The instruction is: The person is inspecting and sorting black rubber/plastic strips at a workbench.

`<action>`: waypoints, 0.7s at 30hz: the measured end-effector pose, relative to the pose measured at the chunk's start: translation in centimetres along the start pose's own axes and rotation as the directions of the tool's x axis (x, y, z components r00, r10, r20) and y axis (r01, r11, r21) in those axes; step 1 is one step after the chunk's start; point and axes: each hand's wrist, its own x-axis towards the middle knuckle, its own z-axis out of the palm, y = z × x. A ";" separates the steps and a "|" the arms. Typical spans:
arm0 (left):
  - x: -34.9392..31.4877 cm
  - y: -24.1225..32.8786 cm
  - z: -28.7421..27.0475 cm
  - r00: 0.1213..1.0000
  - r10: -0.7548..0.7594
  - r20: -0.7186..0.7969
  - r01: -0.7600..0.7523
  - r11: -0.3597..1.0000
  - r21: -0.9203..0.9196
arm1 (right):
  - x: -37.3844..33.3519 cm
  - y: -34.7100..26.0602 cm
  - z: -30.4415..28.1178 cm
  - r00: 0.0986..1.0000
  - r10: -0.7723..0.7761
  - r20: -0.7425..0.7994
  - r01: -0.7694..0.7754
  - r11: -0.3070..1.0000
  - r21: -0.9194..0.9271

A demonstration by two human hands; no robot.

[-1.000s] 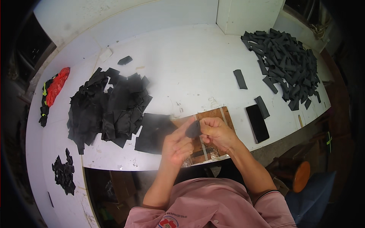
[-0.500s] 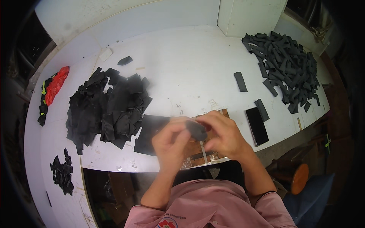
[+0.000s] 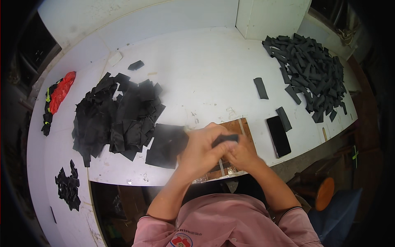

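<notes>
Between my two hands is a small piece of black fabric (image 3: 225, 139), folded or rolled up, and only part of it shows. My left hand (image 3: 201, 148) grips it from the left with the thumb laid along its near side. Pressed close on the other side, my right hand (image 3: 245, 153) closes around its right end; some fingers are hidden and slightly blurred. Both hands are above a brown board (image 3: 247, 132) with strips of tape at the table's front edge. Flat black fabric (image 3: 164, 146) lies just left of my left hand.
A large heap of flat black fabric pieces (image 3: 119, 119) lies left, a smaller one (image 3: 68, 187) nearer. Rolled black pieces (image 3: 312, 74) are piled far right. A phone (image 3: 278, 136) lies right of the board. A red plastic bag (image 3: 62, 91) sits far left.
My hands have come together around the black piece, and it has shifted a little to the right. My left hand moved right, uncovering more of the flat fabric beside it.
</notes>
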 end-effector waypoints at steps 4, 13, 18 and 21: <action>0.1 -2.1 -0.2 0.981 0.184 -0.055 -0.184 0.983 0.021 | -0.6 1.9 1.0 0.991 -0.131 0.025 0.133 0.986 -0.098; -1.6 -1.1 -0.2 0.941 0.150 -0.303 -0.279 0.851 -0.445 | 1.9 -1.8 -2.3 0.985 -0.054 0.166 0.090 0.972 -0.217; -1.6 -3.1 -0.3 0.925 0.076 -0.371 -0.315 0.700 -0.641 | 1.0 -0.3 0.0 0.983 -0.089 0.160 0.126 0.963 -0.238; -1.7 -3.0 -0.6 0.912 0.118 -0.392 -0.318 0.807 -0.498 | 0.9 0.3 0.4 0.987 -0.116 0.108 0.136 0.968 -0.209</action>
